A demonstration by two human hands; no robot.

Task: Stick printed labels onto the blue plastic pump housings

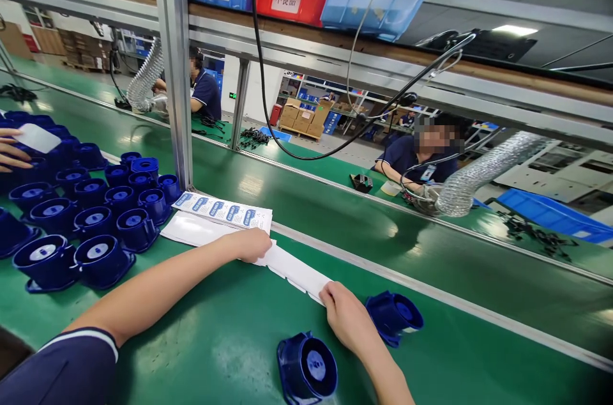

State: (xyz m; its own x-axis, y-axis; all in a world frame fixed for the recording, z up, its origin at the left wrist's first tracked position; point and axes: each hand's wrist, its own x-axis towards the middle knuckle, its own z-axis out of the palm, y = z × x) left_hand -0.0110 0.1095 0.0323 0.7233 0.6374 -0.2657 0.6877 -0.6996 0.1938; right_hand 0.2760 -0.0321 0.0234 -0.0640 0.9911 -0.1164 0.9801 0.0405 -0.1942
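Observation:
A long white paper strip [293, 272] lies stretched over the green bench between my two hands. My left hand [251, 244] is closed, knuckles up, on the strip's left part. The strip's right end is pinched in my right hand [341, 315]. Just behind the left hand lies a sheet of blue-and-white labels [225, 211] on top of blank white backing sheets [189, 229]. Two dark blue round plastic parts sit by my right hand, one on its side to the right [395, 317] and one in front of me [307, 368].
Several more blue round parts [96, 213] crowd the bench at left, where another person's hand [10, 151] holds a white sheet. An aluminium post [175, 66] stands behind them. Beyond a green conveyor [383, 226], two seated workers face flexible ducts. Bins sit on the overhead shelf.

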